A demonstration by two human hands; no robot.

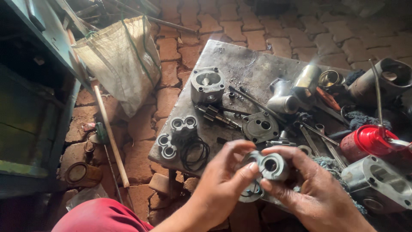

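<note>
Both hands, left hand (225,182) and right hand (311,187), pinch a grey bushing block (271,165); metal plate (240,64) beyond; black O-rings (195,151) lie left.

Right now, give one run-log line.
left hand: grips grey metal figure-eight bushing | right hand: grips it too | below: grey steel plate

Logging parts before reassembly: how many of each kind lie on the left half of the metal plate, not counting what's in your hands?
Grey metal pump housing: 1
Figure-eight metal bushing blocks: 2
Black rubber O-ring bundle: 1
Geared steel shafts: 1
Total: 5
</note>
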